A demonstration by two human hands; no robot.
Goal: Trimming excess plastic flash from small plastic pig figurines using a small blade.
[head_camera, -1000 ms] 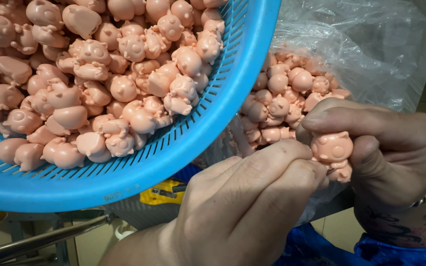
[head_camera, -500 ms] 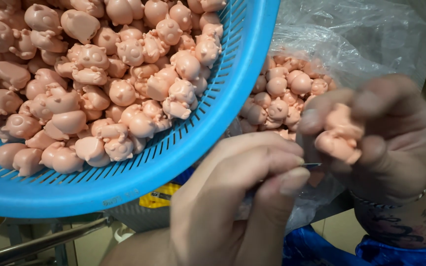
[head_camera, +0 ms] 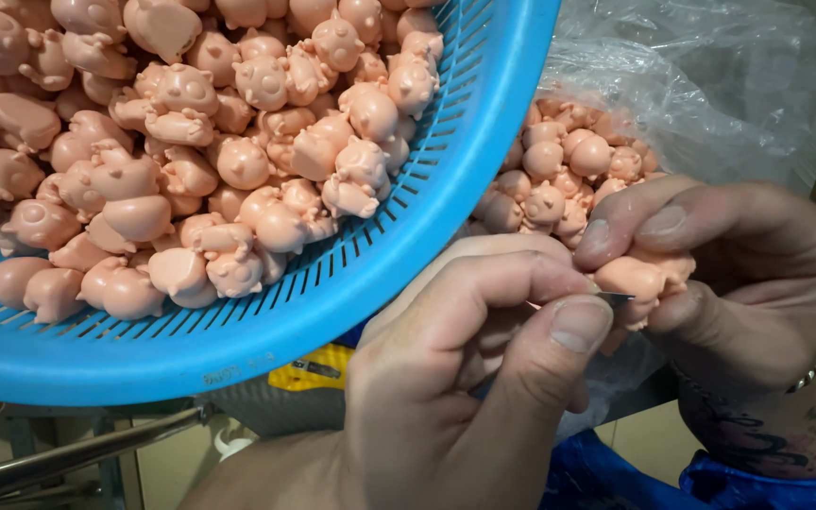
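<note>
Your left hand [head_camera: 465, 378] sat low in the middle, and your right hand [head_camera: 739, 283] was just to its right, with a small pig figure [head_camera: 639, 280] pinched in its fingers. A thin blade [head_camera: 613, 297] lay between your left thumb and that figure, touching it. The basket [head_camera: 370, 283] filled the upper left, heaped with pig figures [head_camera: 191, 161] inside it. Behind your hands, to the right of the basket, more figures [head_camera: 559, 179] lay in a plastic bag [head_camera: 710, 85].

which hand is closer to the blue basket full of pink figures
Left. The left hand sits just below the blue basket rim; the right hand is farther off to the side, holding a pink figure before the plastic bag.
</note>
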